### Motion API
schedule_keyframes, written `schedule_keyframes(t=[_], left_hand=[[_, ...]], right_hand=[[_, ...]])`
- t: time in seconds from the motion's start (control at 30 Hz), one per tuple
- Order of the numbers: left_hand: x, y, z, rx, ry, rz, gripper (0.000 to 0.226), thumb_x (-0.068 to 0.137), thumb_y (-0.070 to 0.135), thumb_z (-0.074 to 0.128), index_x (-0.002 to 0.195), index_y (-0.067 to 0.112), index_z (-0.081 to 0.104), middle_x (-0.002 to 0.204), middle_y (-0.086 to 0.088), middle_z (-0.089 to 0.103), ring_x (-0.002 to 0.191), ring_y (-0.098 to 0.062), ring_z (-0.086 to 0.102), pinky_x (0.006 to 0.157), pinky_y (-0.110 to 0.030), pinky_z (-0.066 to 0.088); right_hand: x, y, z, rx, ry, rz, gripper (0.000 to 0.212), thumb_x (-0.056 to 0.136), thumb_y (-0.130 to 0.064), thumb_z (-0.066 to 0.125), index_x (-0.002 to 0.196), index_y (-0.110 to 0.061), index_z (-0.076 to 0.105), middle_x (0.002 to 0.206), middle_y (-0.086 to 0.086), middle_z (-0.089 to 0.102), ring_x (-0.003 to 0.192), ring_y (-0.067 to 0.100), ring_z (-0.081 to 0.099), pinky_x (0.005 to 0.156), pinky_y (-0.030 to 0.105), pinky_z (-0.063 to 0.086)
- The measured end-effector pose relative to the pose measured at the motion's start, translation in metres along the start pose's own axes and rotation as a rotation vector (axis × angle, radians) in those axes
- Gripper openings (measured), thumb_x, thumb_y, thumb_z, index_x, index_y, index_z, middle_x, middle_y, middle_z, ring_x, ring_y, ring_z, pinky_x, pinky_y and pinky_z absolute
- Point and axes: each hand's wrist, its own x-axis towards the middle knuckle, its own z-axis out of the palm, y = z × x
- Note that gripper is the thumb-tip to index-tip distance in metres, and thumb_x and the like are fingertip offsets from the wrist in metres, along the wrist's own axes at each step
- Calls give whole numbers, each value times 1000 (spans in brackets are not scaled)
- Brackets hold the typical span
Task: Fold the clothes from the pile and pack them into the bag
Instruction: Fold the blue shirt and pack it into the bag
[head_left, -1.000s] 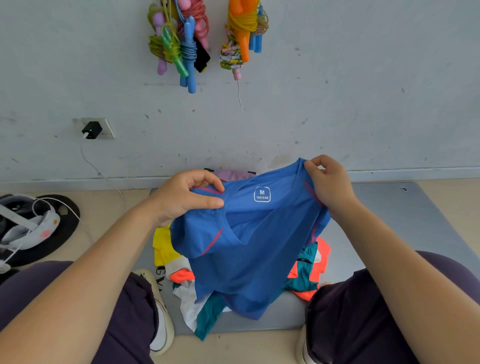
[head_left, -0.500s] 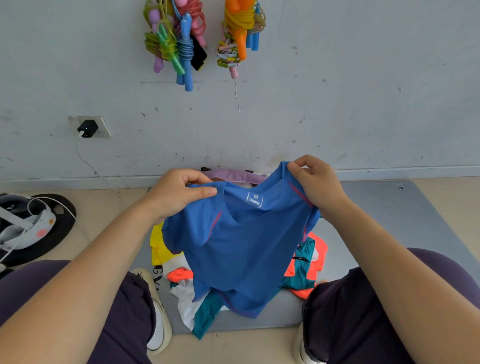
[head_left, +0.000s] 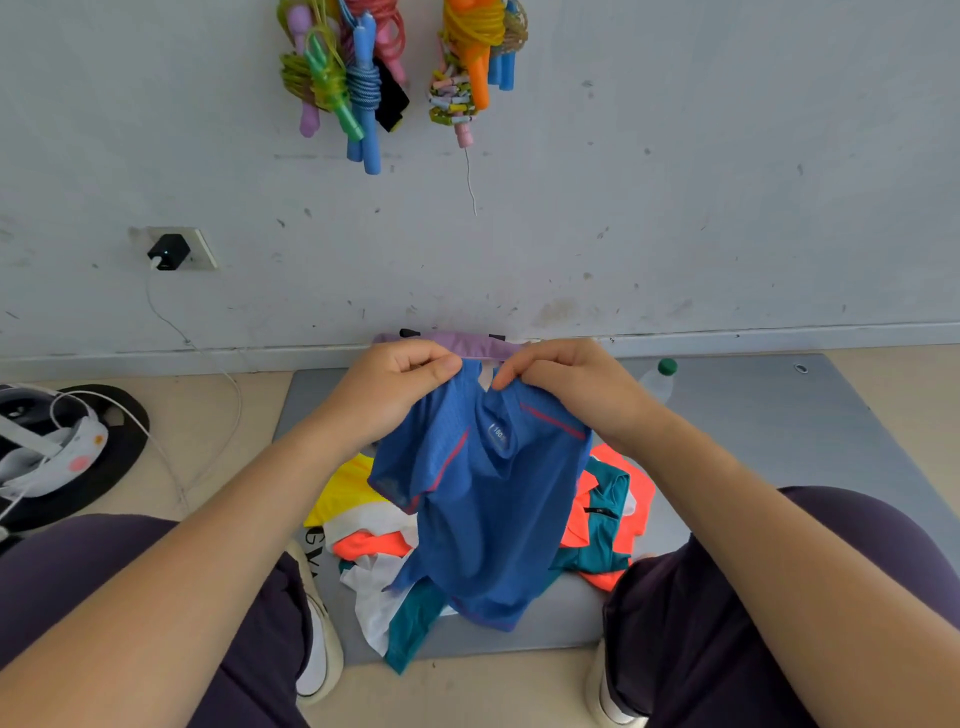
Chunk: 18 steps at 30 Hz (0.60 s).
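Blue mesh shirt (head_left: 488, 499), thin pink seam lines, hangs limp above the pile (head_left: 374, 540) of yellow, white, orange and teal garments on the grey mat (head_left: 769, 447). Left hand (head_left: 387, 387) and right hand (head_left: 563, 384) close together, fingers curled, each pinching the shirt's top edge. Lilac fabric rim (head_left: 457, 344) behind hands; bag not identifiable.

A plain room used for exercise: a grey mat (head_left: 779, 441) on a beige floor, bundled skipping ropes (head_left: 358, 83) hanging on a scuffed white wall (head_left: 675, 182), a charger (head_left: 167, 252) in the socket.
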Motion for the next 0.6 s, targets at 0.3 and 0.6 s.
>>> schedule_keyframes(t=[0.3,0.6], left_hand=[[-1,0,17,-74,64,76,15,93,33,65,84,41,75,88,12,75,79,3,63,72,-12,47],[-2,1,21,-90,167,83,12,90,29,68,80,35,74,80,16,74,71,6,62,66,-8,46]], right_hand=[[3,3,13,80,121,25,8,78,-31,79,77,-24,74,64,-1,61,59,14,50,46,24,39],[3,7,20,41,175,10,18,77,-28,81,67,-25,67,52,-17,57,45,-2,47,44,11,36]])
